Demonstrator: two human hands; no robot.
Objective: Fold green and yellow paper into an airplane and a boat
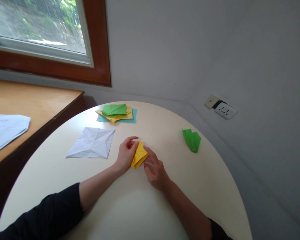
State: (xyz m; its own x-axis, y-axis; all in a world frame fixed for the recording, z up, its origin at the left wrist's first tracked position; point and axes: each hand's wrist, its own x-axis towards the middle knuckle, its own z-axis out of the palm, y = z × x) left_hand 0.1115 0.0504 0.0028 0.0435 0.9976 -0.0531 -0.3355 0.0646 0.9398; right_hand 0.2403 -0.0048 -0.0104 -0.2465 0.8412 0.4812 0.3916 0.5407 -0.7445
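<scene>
I see both hands meeting on a folded yellow paper (pixel 139 154) near the middle of the round tabletop (pixel 130 206). My left hand (pixel 126 154) lies over the paper's left edge, fingers (pixel 133 139) curled together and pressing it from above. My right hand (pixel 155 170) holds the lower right edge, thumb and fingers closed on it, though I cannot quite tell how tightly from this angle. Just left of the hands lies a creased white sheet (pixel 92 142). Farther back sits a stack of coloured papers (pixel 116 113), and well to the right a folded green piece (pixel 192 139).
</scene>
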